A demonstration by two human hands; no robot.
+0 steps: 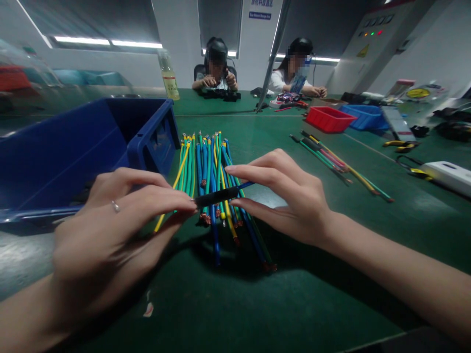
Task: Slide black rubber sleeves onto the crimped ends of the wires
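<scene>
The left hand [110, 230] and right hand [283, 196] are pinching one black sleeve [217, 196] on a blue wire [245, 185], hovering over the wire bundle [209, 181] on the desk [257, 294]. Roughly twenty bare wires are lying there, seemingly unsleeved. One blue bin [73, 147] is sitting at ten o'clock.

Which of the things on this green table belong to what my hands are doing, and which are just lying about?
In hand: black tube sleeve on a blue wire, left hand, right hand, pile of coloured wires.
Lying about: blue plastic bin, red tray, yellow-handled pliers.
</scene>
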